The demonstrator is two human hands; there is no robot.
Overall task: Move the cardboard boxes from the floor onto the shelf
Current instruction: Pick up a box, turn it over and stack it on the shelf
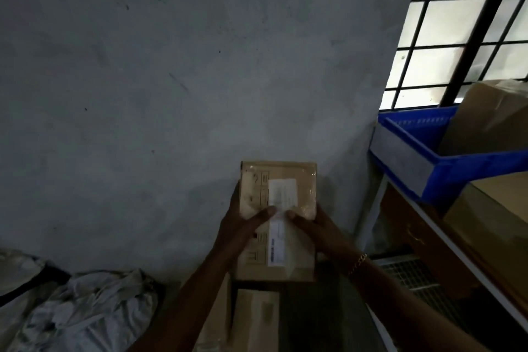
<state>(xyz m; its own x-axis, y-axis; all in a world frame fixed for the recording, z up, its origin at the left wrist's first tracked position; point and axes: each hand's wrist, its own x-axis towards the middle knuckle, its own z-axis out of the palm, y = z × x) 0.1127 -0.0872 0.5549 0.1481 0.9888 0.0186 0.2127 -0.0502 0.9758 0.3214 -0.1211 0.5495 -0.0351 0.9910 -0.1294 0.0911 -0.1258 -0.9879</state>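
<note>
A small cardboard box (297, 174) with a white label is raised in front of the grey wall, held between both hands. My left hand (243, 223) grips its left side, thumb across the front. My right hand (314, 226) holds the lower right corner; a gold bracelet is on that wrist. Below the held box another labelled cardboard box (285, 254) shows, and a third box (254, 320) lies lower down near the floor. The shelf (428, 217) with its pale front edge runs along the right.
A blue plastic crate (445, 160) stands on the shelf and holds a large brown box (491, 114). More cardboard boxes (491, 214) fill the shelf below it. A barred window (457, 23) is at the upper right. Crumpled white sacks (80, 311) lie at the lower left.
</note>
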